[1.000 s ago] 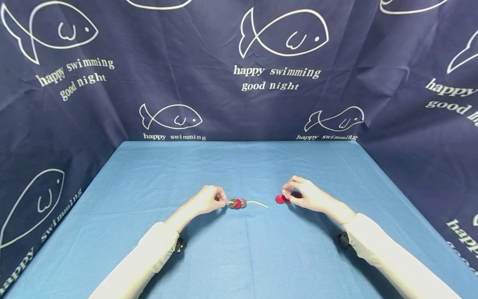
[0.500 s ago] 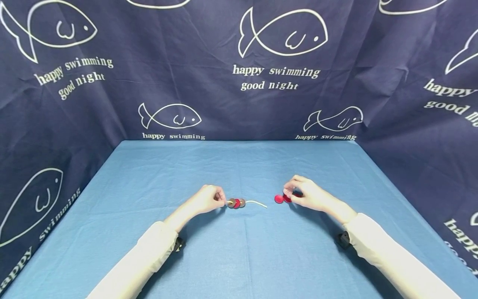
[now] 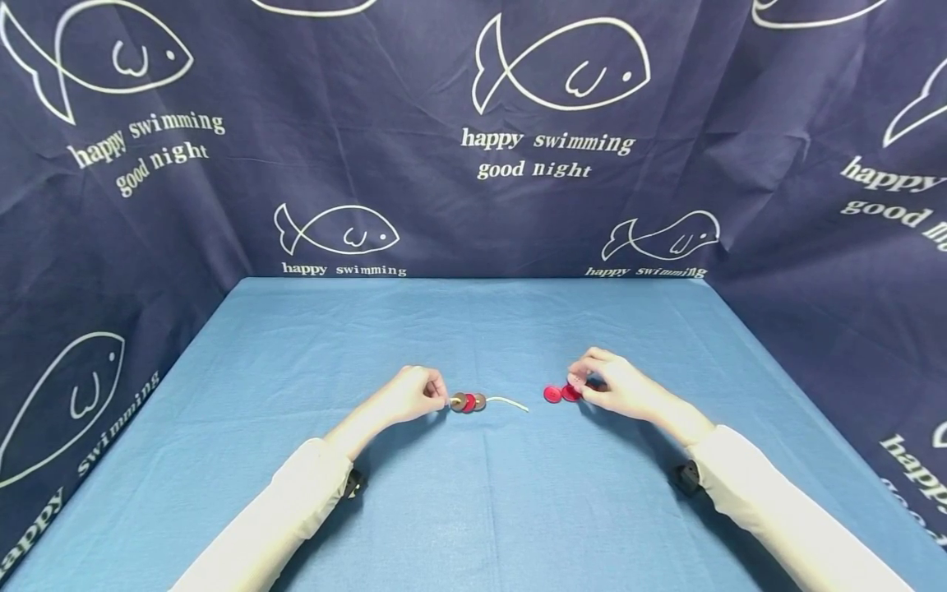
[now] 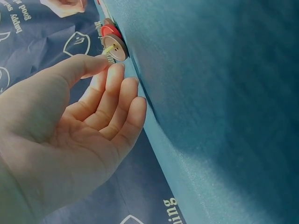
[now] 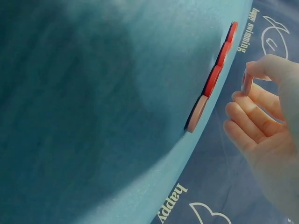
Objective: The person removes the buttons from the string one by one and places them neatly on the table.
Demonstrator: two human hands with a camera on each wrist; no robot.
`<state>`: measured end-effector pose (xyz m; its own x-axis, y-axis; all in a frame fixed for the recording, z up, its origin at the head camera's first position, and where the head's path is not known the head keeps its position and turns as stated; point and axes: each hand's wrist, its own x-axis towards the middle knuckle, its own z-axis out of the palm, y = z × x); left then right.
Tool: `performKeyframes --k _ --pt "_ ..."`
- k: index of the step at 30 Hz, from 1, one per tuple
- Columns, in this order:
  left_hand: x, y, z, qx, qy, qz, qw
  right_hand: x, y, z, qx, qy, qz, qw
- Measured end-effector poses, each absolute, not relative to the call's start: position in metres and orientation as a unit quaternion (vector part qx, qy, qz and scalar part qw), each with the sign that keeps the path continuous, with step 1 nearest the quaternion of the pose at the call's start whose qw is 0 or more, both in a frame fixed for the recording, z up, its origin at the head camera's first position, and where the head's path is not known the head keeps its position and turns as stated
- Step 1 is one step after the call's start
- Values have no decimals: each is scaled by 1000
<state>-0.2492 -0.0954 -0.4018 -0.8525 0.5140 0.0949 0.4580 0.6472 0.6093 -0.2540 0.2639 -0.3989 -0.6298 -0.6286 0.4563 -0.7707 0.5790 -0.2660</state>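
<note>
The held button (image 5: 247, 85) sits clamped between the right hand's (image 3: 620, 388) fingers (image 5: 264, 99), above the surface (image 3: 562, 493); the left hand (image 3: 408, 396) pinches the cord (image 3: 508, 402) beside its strung buttons (image 3: 469, 403). Gripping only the edge should leave the button's centre unobstructed.

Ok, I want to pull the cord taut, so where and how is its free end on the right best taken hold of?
Probably pinch the white cord just short of its loose tip, coming from the right. That thin tail curves rightward, uncovered, from the threaded brown and red buttons, while the left hand pinches it on the opposite side.
</note>
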Motion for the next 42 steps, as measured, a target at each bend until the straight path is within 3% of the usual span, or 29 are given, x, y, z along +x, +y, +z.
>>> performKeyframes --k 42 --pt "-249 -96 -401 270 907 321 41 -247 282 -395 391 -880 206 172"
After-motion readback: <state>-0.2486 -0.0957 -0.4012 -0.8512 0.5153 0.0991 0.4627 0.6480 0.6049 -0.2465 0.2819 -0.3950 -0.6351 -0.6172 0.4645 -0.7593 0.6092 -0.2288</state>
